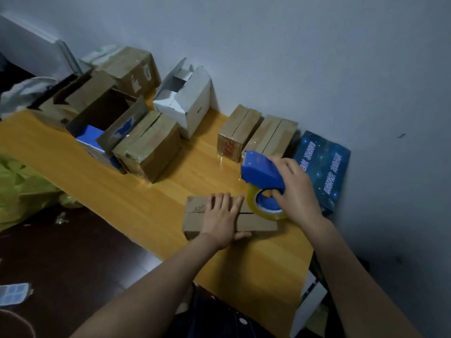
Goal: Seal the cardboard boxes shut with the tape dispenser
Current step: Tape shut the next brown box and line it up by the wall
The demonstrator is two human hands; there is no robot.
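Note:
A small flat cardboard box (258, 224) lies on the yellow wooden table (127, 193), its two top flaps closed with a seam between them. My left hand (223, 217) presses flat on its top, fingers straight, thumb against the near side. My right hand (296, 189) grips a blue tape dispenser (262, 173) holding a roll of clear yellowish tape (256, 208). The roll sits at the right end of the box's seam.
Two closed brown boxes (240, 131) (273, 136) and a dark blue printed box (322, 167) stand by the wall. Further left are a white open box (185, 103), a taped brown box (148, 147) and several open brown cartons (105, 111). A green bag (22, 189) lies on the floor.

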